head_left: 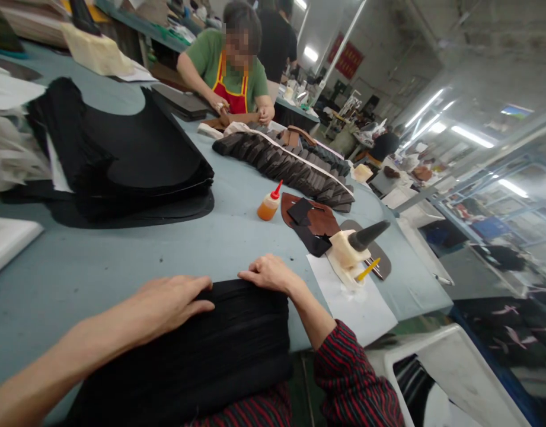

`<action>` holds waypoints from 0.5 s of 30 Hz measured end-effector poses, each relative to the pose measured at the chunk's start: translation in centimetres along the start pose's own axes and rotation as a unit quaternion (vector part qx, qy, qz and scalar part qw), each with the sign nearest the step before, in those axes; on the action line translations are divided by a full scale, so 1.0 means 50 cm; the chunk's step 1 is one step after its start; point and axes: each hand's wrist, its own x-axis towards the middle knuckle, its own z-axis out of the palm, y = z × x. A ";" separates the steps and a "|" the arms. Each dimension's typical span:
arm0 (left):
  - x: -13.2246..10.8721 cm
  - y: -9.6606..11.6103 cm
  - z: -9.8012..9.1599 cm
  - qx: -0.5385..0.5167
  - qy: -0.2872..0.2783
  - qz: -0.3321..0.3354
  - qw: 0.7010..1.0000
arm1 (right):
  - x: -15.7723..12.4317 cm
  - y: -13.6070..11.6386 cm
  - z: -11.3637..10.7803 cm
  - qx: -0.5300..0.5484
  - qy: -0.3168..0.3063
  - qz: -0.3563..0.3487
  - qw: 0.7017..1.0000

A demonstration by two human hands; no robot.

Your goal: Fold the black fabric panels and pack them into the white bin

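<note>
A thick stack of black fabric pieces (pixel 201 350) lies at the near edge of the table, partly over my lap. My left hand (pixel 179 299) grips its far left edge, thumb on the near face and fingers along the top. At the far right corner my right hand (pixel 270 273) is closed over the edge, its thumb pointing left; some fingertips are hidden. Beyond, a larger pile of black cut pieces (pixel 152 142) with curved outlines rests on the left. A squeeze bottle (pixel 267 206) with orange liquid and a red nozzle stands ahead of the right hand.
Rows of dark pieces (pixel 286 163) lie across the table's far side, before a co-worker in a green shirt (pixel 210 62). To the right are brown pieces (pixel 323 219), a cream block (pixel 347 252) with a black handle, white paper (pixel 366 320) and a white bin (pixel 468 367).
</note>
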 end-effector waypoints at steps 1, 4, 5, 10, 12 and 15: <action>0.006 0.009 0.017 0.017 0.015 -0.001 1.000 | -0.005 -0.003 0.002 0.006 0.008 -0.032 0.999; 0.020 0.044 0.063 0.041 0.053 0.021 0.998 | -0.036 0.008 0.003 0.065 0.015 -0.119 0.991; 0.022 0.056 0.075 0.054 0.068 0.028 0.996 | -0.049 0.018 0.003 0.080 0.017 -0.127 0.989; 0.010 0.086 0.119 0.127 0.105 0.053 0.985 | -0.104 0.068 0.014 0.135 0.061 -0.079 0.986; 0.007 0.084 0.127 0.148 0.114 0.069 0.980 | -0.111 0.077 0.022 0.160 0.090 -0.064 0.981; 0.014 0.073 0.121 0.184 0.111 0.097 0.972 | -0.109 0.079 0.030 0.186 0.113 -0.044 0.975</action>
